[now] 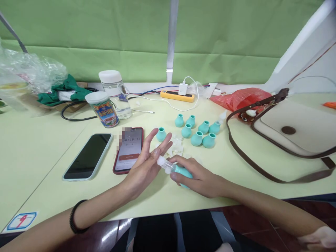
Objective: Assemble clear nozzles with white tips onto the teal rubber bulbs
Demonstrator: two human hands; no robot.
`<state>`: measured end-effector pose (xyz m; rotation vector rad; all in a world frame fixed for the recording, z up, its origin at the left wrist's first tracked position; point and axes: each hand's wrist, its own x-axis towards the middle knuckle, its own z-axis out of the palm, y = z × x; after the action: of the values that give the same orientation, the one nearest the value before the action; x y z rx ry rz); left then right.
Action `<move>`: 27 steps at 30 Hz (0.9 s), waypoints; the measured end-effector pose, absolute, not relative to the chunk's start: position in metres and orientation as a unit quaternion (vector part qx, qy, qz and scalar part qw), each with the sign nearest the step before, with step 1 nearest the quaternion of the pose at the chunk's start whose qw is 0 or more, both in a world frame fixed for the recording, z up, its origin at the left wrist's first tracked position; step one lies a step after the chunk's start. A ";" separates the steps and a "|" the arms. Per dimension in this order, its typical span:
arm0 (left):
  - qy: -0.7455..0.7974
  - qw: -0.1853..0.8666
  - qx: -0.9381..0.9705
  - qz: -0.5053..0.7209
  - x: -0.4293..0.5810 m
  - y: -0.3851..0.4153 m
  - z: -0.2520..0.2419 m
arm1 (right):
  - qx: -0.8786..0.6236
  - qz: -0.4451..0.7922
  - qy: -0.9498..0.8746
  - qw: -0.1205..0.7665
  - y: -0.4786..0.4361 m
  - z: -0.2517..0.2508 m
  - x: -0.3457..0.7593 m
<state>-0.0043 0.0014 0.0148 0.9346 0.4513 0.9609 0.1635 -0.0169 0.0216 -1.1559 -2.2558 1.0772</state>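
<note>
My right hand [196,175] is wrapped around a teal rubber squeeze bulb [181,171], held low over the front of the table. A clear plastic nozzle [168,166] with a whitish soft tip sticks out of the bulb toward the left. My left hand [148,161] has its fingers spread, and its thumb and palm are close against the tip; whether they press on it I cannot tell. Beyond my hands stand several loose teal bulbs [186,131] with open necks. One bulb [214,127] at their right has a clear piece at its neck. Small translucent pieces [176,145] lie in a pile, partly hidden by my left fingers.
Left of my hands lie a red-cased phone [129,150] and a phone in a pale case [88,157]. Behind them stand a printed can [105,112] and a clear bottle [123,105]. A yellow power strip [177,96] is at the back; a cream bag [291,126] sits right.
</note>
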 end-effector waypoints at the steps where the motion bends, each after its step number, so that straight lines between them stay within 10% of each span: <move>1: 0.212 0.755 0.435 0.442 -0.004 0.001 0.014 | -0.411 0.387 -0.802 0.196 -0.017 0.022 0.163; 12: 0.366 0.570 0.613 0.408 -0.009 0.007 0.011 | -0.394 0.403 -0.785 0.258 -0.014 0.016 0.165; 27: 0.321 0.647 0.567 0.397 -0.009 0.011 -0.002 | -0.403 0.359 -0.805 0.248 -0.016 0.021 0.167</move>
<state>-0.0094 0.0108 -0.0016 1.2893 0.7292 0.9035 0.1673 -0.0157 0.0212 -1.0972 -2.1925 0.9775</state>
